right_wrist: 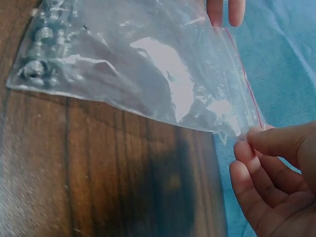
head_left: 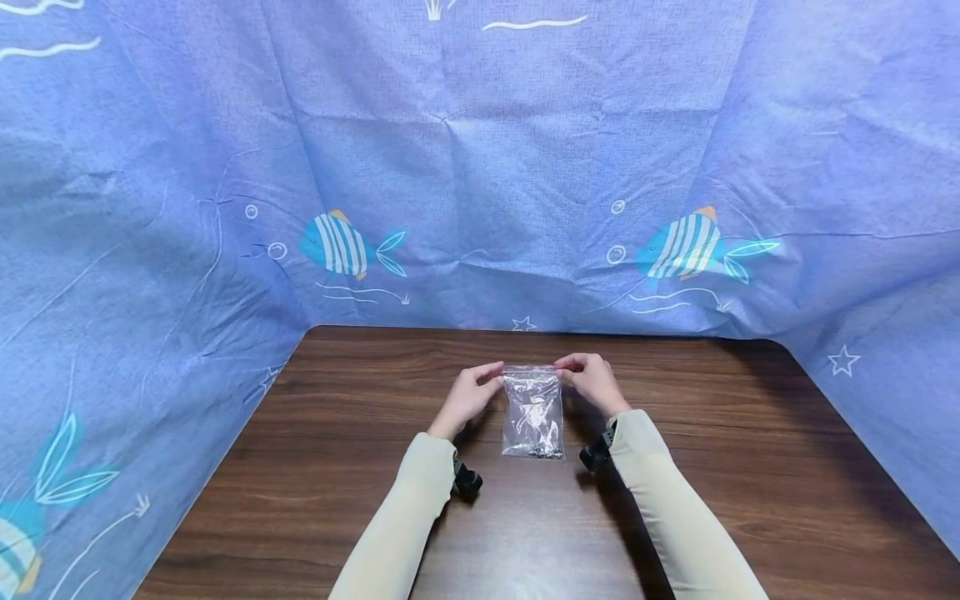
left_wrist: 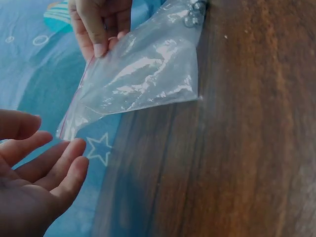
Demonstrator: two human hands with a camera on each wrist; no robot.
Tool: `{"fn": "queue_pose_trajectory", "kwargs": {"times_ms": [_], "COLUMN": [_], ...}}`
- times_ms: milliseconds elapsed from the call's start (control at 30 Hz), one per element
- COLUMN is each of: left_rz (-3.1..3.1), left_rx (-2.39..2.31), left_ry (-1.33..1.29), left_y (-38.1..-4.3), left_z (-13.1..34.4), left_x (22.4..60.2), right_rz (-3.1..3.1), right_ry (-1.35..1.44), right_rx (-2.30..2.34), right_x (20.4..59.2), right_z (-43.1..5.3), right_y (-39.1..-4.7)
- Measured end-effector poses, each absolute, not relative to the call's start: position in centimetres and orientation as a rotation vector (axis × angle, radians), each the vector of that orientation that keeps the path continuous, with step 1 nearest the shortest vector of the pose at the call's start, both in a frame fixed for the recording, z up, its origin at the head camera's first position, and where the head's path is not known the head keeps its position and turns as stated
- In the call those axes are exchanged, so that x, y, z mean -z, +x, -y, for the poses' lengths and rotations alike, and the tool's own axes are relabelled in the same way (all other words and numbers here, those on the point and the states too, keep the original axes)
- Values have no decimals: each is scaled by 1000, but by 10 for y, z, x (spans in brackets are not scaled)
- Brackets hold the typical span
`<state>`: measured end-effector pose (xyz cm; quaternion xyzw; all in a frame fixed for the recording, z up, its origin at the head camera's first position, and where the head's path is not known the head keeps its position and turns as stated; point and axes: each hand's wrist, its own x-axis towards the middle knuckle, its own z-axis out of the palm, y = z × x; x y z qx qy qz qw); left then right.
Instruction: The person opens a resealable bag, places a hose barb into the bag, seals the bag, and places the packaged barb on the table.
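A clear zip-lock bag point(head_left: 532, 412) hangs upright above the table, its zip edge with a red line at the top. Small shiny metallic pieces point(right_wrist: 39, 69) have gathered at the bottom of the bag; their exact kind is unclear. My right hand point(head_left: 591, 382) pinches the top right corner between thumb and index finger. At the opposite top corner is my left hand point(left_wrist: 42, 173), its thumb apart from the loosely bent fingers. Its fingertips point(left_wrist: 76, 146) are close to the bag's corner or touching it; I cannot tell which.
The dark wooden table point(head_left: 337, 500) spreads beneath both arms. Behind it and along the sides hangs a blue fish-patterned cloth point(head_left: 510, 167). A black wrist camera point(head_left: 468, 482) sits on the left wrist, another camera point(head_left: 596, 452) on the right.
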<state>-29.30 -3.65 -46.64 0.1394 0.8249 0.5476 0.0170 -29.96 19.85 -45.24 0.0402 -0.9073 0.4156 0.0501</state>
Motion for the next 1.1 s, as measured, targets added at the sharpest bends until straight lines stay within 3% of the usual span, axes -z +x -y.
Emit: {"fn": "queue_pose_trajectory", "kwargs": {"times_ms": [200,633,1100], "left_rz": [-2451,-2169,-2142], "left_rx": [-1709,-1843,-1885], "left_ry": [390,264,187], "left_y": [-294,-299,-303], "left_z": [37,39,48], "left_x": [471,480,476], "right_rz": [2782,2600,2473], "right_ry": [85,21,14], "right_rx": [-1377,-2141,-2428], "right_x": [462,477,476], "right_z": [-198,-200,-208], "right_y": [-302,-300,-296]}}
